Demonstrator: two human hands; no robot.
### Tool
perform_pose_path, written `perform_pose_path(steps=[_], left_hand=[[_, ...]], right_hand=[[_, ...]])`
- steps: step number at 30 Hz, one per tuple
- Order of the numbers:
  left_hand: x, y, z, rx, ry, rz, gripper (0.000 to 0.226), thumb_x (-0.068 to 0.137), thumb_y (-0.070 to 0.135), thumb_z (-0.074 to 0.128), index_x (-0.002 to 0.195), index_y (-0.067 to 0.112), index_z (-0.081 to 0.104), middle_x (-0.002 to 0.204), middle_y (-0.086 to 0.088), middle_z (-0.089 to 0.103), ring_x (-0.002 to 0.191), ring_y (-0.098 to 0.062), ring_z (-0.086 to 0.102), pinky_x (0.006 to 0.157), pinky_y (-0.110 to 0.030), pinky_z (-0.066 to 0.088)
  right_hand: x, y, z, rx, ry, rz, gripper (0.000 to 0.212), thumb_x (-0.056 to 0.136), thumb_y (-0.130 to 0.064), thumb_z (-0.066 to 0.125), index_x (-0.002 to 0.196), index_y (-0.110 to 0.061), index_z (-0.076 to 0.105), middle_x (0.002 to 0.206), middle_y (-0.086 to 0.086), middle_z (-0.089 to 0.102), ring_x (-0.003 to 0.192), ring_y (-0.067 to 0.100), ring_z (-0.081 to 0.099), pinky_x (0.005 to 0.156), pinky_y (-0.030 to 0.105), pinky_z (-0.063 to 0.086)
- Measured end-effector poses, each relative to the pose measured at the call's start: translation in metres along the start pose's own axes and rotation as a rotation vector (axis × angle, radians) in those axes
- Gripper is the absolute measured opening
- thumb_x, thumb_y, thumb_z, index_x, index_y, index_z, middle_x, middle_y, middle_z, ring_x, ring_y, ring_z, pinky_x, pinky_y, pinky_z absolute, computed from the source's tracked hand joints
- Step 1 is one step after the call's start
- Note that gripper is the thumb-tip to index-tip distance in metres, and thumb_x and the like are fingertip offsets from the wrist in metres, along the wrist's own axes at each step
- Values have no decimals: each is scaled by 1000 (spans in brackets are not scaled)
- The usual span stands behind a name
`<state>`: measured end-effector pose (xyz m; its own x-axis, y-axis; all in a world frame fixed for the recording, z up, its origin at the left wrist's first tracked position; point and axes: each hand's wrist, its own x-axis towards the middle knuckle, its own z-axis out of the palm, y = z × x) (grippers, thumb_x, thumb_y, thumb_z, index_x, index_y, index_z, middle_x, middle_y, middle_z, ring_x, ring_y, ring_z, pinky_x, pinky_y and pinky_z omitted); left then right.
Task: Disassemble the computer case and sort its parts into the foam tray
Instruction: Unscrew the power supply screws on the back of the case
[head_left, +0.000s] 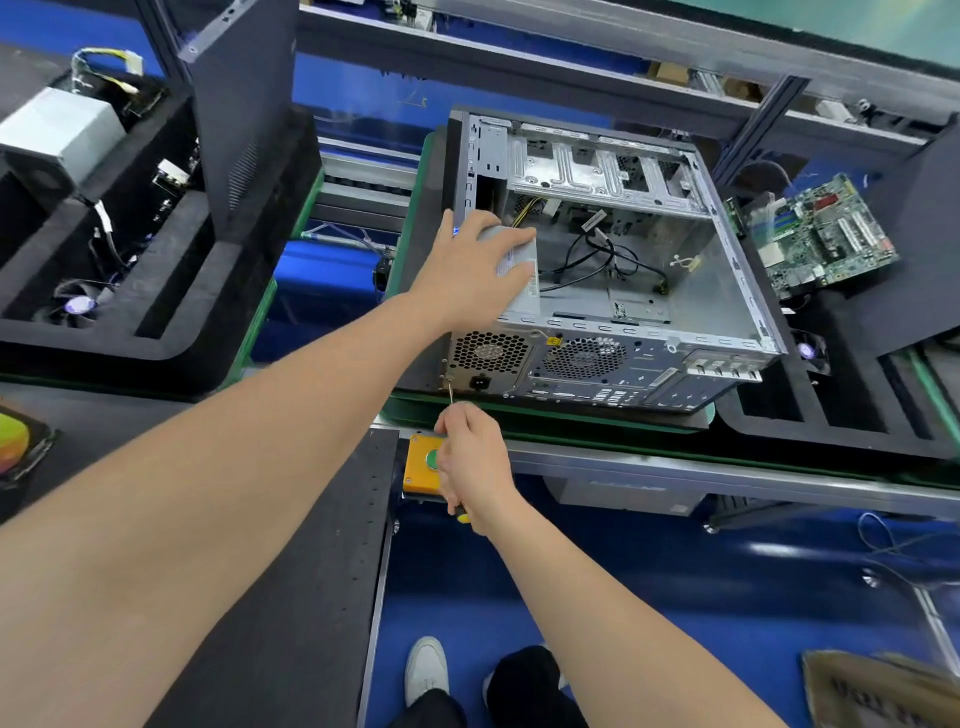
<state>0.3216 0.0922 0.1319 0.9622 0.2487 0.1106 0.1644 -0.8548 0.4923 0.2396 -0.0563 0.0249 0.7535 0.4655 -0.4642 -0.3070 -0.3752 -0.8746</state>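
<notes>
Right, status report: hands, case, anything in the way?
Left hand rests on power supply. Right hand grips screwdriver, tip at computer case rear screw. Loose cables inside.

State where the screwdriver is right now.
Head view, centre: the right hand grips the screwdriver, its tip against the rear of the computer case, left of the power socket.

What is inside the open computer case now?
Black cables, a metal floor, and a grey power supply in the near-left corner. The left hand rests on it, covering most of its top.
</notes>
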Motion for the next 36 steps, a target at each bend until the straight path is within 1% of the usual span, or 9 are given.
perform_pose_path(steps=[3,7,13,16,21,25,29,33,36], left_hand=[[-1,1,0,4,-7,1,51,106,49,38,155,34,38,150,-1,34,148,-20,26,126,-49,-7],[-2,1,-1,0,-9,-3,52,106,49,38,155,34,38,149,0,34,148,-20,26,126,-48,-7],[-4,2,-3,-33,-15,-21,52,105,50,38,155,34,38,150,1,33,149,-22,23,126,-46,-8],[-5,3,-3,-35,-11,-26,52,105,51,38,155,35,38,149,2,34,149,-21,23,127,-44,-7],[-4,2,-2,-44,-5,-39,52,104,52,39,154,37,39,149,4,34,150,-22,20,127,-44,-6],[-4,0,0,-55,-3,-55,52,104,54,39,153,40,38,150,5,33,153,-26,14,127,-44,-4],[-3,-1,1,-57,0,-60,52,103,56,39,153,41,39,151,6,33,154,-28,12,128,-44,-3],[-1,-2,2,-60,-4,-72,52,103,56,39,153,42,38,150,8,32,154,-28,11,128,-44,-2],[-2,-1,2,-63,1,-69,52,103,55,40,153,41,39,150,7,33,154,-27,13,128,-44,-3]], right_hand=[[0,3,0,-770,161,-266,17,111,-20,35,110,-14,51,84,8,62,71,30,63,59,37,48],[-1,11,0,-978,303,-368,9,112,-24,38,111,-21,46,72,1,58,61,26,57,55,36,44],[-2,2,-1,-417,245,-151,40,104,-30,38,78,-14,64,79,4,65,76,27,62,67,44,51],[-3,-2,-7,-286,110,-7,36,98,-16,44,69,-14,66,81,-1,61,63,23,57,55,35,52],[-4,3,-17,391,-261,229,9,94,-19,53,88,-15,58,70,3,52,49,20,44,51,32,45],[-9,22,-20,797,-537,281,21,108,-36,53,95,-21,61,72,0,39,42,12,33,40,23,32],[-8,25,-17,1231,-698,401,26,111,-30,46,104,-11,62,67,1,42,34,7,23,30,19,17],[-6,23,-15,1271,-656,430,26,108,-26,49,103,-7,66,61,2,42,32,8,22,28,18,15],[-6,18,-15,1074,-537,391,28,108,-27,49,95,-11,68,59,1,40,31,9,24,29,18,16]])
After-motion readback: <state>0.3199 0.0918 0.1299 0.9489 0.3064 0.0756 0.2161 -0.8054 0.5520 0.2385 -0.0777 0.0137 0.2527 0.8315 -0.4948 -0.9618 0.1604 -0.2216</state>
